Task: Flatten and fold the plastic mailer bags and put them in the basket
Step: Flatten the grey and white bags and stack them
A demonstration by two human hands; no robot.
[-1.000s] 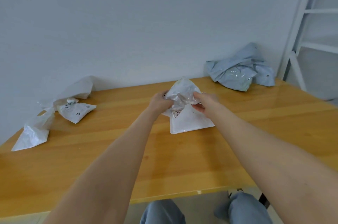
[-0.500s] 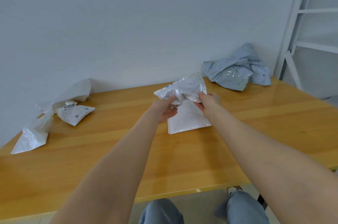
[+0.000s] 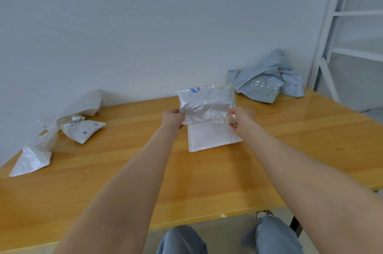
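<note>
A crinkled white plastic mailer bag is held up above the wooden table, stretched between both hands. My left hand pinches its lower left edge and my right hand pinches its lower right edge. A blue mark shows near the bag's top edge. Right under it a flat white padded mailer lies on the table. No basket is in view.
Crumpled white mailer bags lie at the table's left, one near the left edge. A grey heap of mailers sits at the back right corner. A white shelf frame stands to the right. My knees show below the front edge.
Both hands lifted the crumpled bag off the flat mailer and pulled it apart sideways, so it now hangs spread out and wider than before.
</note>
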